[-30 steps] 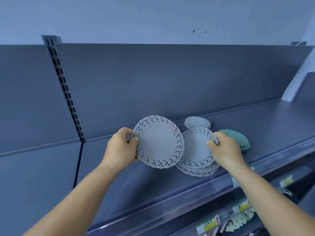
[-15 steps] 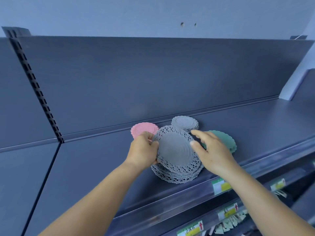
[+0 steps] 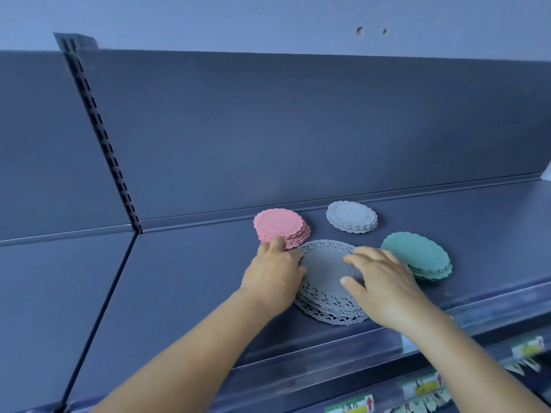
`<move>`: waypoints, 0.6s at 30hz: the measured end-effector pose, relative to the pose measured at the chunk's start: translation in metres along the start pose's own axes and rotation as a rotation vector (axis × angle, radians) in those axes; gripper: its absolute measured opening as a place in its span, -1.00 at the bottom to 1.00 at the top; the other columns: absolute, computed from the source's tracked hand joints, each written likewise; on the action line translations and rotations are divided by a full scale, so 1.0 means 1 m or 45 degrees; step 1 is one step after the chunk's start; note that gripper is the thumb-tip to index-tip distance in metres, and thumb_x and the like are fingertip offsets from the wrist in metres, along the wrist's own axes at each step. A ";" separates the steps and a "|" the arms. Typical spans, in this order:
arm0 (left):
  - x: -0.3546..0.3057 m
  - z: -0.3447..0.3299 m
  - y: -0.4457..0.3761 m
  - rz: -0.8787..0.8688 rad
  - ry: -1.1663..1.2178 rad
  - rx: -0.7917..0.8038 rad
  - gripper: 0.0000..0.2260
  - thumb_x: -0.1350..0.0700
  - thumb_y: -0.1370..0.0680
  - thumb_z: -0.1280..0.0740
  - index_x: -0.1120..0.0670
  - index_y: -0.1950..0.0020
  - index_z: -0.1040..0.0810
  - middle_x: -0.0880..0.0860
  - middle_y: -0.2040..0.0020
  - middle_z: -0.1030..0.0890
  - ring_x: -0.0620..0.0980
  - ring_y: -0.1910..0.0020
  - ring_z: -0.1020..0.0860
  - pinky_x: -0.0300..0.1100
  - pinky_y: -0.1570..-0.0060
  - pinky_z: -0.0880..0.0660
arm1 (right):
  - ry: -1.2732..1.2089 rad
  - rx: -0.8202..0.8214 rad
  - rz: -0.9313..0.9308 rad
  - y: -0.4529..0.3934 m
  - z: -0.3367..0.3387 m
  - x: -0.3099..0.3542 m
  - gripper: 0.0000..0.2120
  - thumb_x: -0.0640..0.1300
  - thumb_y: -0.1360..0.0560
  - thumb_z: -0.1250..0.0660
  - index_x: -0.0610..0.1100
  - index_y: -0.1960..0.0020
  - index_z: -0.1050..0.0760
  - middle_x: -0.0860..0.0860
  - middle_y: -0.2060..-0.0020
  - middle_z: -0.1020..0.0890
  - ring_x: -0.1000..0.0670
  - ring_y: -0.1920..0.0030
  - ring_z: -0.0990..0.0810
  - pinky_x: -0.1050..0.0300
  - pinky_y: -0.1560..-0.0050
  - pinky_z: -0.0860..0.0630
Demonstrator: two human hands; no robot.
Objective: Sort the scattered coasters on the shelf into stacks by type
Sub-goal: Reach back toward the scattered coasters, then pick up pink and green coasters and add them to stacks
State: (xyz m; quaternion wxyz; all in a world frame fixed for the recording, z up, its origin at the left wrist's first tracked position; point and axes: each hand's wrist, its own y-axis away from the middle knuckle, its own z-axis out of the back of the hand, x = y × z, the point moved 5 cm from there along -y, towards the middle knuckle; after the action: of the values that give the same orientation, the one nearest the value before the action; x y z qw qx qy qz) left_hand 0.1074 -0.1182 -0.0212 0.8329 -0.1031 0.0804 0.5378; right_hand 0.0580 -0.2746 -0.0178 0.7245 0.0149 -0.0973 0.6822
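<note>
A stack of large grey lace-edged coasters [image 3: 325, 281] lies near the front of the dark shelf [image 3: 185, 281]. My left hand [image 3: 275, 274] rests at the stack's left edge, fingers curled against it. My right hand [image 3: 383, 281] lies flat on the stack's top right, fingers spread. Behind the lace stack sit a pink scalloped stack [image 3: 281, 228], a small grey scalloped stack [image 3: 351, 217] and, to the right, a green scalloped stack [image 3: 417, 254].
The shelf's dark back panel [image 3: 298, 129] rises behind the stacks, with a slotted upright [image 3: 101, 135] at the left. Price labels [image 3: 423, 386] hang on the rail below the shelf's front edge.
The lace coaster my left hand held upright now lies flat on the lace stack. Both hands have come down onto the stack. The view shifted, showing the pink stack fully.
</note>
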 end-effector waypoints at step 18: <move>0.194 0.086 0.175 0.199 -0.106 -0.227 -0.61 -0.03 -0.62 -0.11 0.02 -0.44 -0.23 -0.04 -0.37 -0.34 -0.02 -0.33 -0.31 -0.21 -0.19 -0.34 | -0.182 0.068 0.409 0.052 -0.013 0.261 -0.47 0.12 -0.59 -0.09 0.01 -0.51 -0.10 0.13 -0.50 -0.16 0.05 -0.49 -0.09 0.14 -0.45 -0.03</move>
State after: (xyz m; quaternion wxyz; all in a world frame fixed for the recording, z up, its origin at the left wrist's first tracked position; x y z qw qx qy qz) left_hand 0.0287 0.1444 -0.0006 0.7786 -0.1476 0.0053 0.6099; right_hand 0.0214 -0.0115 0.0060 0.5968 0.0668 -0.1317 0.7887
